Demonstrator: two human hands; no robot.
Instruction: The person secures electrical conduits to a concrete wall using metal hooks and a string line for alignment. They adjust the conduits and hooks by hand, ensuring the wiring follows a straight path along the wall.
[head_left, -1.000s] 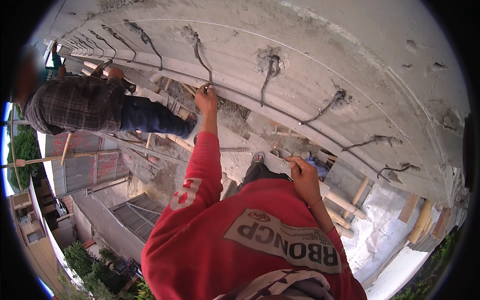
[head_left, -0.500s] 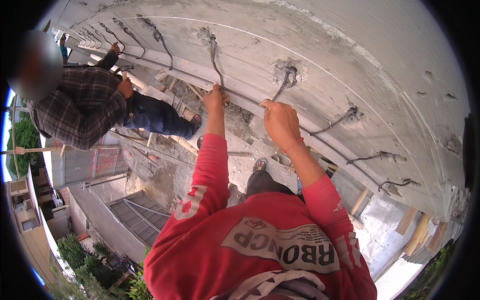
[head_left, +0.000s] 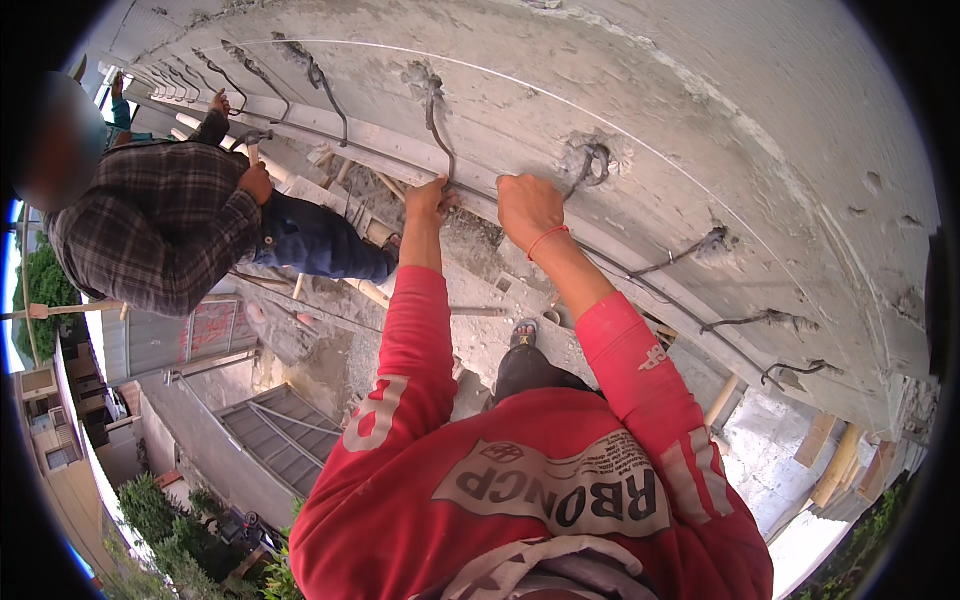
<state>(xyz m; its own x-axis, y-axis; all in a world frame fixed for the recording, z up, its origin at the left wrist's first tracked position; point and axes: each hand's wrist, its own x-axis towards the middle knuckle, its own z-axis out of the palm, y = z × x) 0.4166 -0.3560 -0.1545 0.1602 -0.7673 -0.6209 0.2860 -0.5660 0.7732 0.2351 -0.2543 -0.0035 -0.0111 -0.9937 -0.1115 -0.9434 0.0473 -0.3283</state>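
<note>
A long thin steel bar (head_left: 690, 313) runs along the foot of a rough concrete wall (head_left: 700, 130). My left hand (head_left: 427, 203) is closed around this bar, right beside the lower end of a bent steel hook (head_left: 438, 130) that sticks out of the wall. Just to its right, my right hand (head_left: 531, 212) makes a fist against the bar, and whatever its fingers hold is hidden. Another looped hook (head_left: 592, 165) comes out of a chipped hole above that hand. Below the right wrist a fine wire shows faintly beside the bar.
More bent hooks (head_left: 680, 250) line the wall both ways, under a taut white string (head_left: 640, 118). At left a co-worker in a plaid shirt (head_left: 150, 215) holds a hammer (head_left: 252, 148). Far below are rubble ground, timber poles and a metal-sheet gate (head_left: 275, 430).
My right hand has moved left along the bar, closer to my left hand, which stays near the same hook. The co-worker has shifted slightly left.
</note>
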